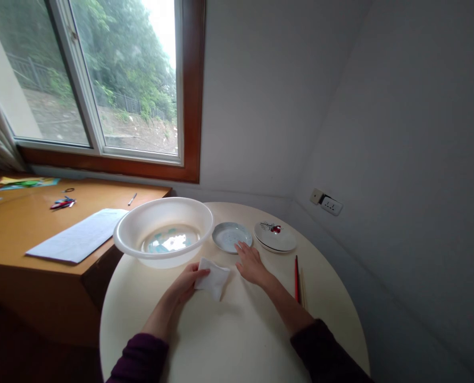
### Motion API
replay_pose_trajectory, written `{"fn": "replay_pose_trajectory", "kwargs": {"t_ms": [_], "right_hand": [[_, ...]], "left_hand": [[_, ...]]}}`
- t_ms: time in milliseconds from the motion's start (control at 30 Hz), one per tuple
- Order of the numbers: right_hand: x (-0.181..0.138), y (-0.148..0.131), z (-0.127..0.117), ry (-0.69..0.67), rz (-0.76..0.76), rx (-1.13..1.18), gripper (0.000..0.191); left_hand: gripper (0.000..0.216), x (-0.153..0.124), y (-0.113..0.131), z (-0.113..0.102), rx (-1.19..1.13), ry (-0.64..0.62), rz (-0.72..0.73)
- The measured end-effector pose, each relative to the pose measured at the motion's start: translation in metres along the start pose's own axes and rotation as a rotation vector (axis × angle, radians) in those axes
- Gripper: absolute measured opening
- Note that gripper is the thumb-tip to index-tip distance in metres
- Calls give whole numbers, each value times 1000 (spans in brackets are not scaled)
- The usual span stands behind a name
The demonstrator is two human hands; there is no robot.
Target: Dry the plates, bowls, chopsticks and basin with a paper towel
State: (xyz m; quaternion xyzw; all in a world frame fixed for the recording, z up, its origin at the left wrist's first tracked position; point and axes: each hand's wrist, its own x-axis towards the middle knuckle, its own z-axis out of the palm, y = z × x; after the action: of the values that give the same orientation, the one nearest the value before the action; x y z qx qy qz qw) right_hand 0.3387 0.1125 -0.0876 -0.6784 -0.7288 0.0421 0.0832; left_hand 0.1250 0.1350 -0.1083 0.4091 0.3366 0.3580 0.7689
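A white folded cloth (215, 280) lies on the round cream table (237, 340), and my left hand (189, 282) pinches its left edge with thumb on top. My right hand (250, 263) rests flat on the table with fingers stretched out, fingertips touching the near rim of a small pale blue plate (231, 235). Just behind both hands stands a large white plastic basin (163, 231) holding a little water.
A white saucer with a red mark (275, 236) sits right of the blue plate. Red chopsticks (297, 279) lie near the table's right side. A wooden desk (41, 223) at left carries a paper sheet (79, 235), pens and scissors. Wall sockets (327, 203) are at right.
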Motion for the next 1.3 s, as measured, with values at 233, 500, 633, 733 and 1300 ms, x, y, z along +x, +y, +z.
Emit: {"fn": "replay_pose_trajectory", "kwargs": {"t_ms": [233,500,633,733,1300], "right_hand": [[8,-16,15,11,18,-4,47],[-47,-30,12,66,-70,2,36],[-83,-37,6,11,-127,129,30],[-97,-36,2,72,-126,378,25],[-55,-46,-14,349,172,1234,20]], "left_hand": [[27,3,-2,-1,-62,-8,147],[32,6,-2,1,-51,163,339],[31,6,-5,4,-27,159,341],[29,3,-7,11,-8,124,346],[27,-5,-5,23,-2,23,401]]}}
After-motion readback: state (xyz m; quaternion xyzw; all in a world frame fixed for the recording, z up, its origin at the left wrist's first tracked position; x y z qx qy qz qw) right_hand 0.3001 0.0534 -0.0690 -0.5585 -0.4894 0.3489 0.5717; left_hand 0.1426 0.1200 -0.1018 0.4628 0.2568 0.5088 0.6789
